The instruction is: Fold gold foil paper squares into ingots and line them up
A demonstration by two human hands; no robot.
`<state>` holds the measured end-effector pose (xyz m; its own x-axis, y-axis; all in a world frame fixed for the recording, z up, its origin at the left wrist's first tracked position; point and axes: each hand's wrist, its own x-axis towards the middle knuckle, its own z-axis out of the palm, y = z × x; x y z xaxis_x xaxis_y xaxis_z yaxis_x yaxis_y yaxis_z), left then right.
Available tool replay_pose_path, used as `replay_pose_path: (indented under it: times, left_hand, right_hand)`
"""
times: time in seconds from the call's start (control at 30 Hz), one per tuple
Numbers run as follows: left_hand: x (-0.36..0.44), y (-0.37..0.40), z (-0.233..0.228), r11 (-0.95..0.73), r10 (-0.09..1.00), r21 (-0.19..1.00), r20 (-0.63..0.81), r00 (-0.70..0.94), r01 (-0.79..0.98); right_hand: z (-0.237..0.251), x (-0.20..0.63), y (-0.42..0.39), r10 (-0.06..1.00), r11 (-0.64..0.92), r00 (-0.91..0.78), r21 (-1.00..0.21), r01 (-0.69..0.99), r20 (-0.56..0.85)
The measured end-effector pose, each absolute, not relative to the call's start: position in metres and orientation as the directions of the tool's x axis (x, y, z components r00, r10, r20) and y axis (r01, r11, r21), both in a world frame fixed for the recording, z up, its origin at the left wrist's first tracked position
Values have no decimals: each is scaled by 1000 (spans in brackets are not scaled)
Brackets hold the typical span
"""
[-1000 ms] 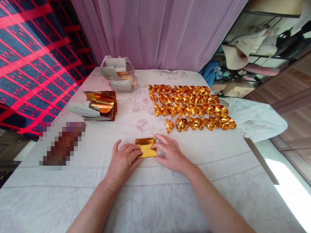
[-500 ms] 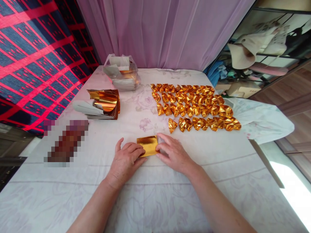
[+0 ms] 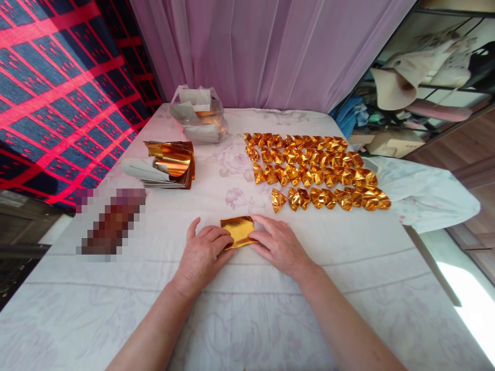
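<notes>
Table (image 3: 367, 247): covered by a white cloth with pale purple floral print (image 3: 243, 330). Reference position: rectangular gold foil sheet (image 3: 242, 229). Located from it: four rows of crumpled-looking gold foil pieces (image 3: 317, 174), 2 o'clock; curled stack of gold-faced, pale-backed sheets (image 3: 178, 166), 10 o'clock; transparent plastic bag of sheets (image 3: 201, 133), 11 o'clock; pixelated dark-red object (image 3: 112, 221), 9 o'clock.

We hold our bare left forearm (image 3: 157, 319) and right forearm (image 3: 340, 314) slanting forward and inward. Our left grip (image 3: 203, 252) is back upward, fingers close together and pointing right, the little finger lifted apart, the thumb stretched out nearer our body. Our right grip (image 3: 284, 247) faces it, fingers bent and slightly spread, pointing left. The two grips are near each other, apart.
</notes>
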<state>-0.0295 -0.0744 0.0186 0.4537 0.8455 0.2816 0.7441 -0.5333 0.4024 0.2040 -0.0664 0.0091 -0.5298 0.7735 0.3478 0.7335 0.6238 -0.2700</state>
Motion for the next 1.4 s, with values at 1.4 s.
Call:
replay_pose_path:
  times: [1.4]
  left_hand:
    - [-30,-73,15,-306,946,493,256,201,814]
  right_hand:
    - [1,190,-68,929,359,-248,-501,788,275]
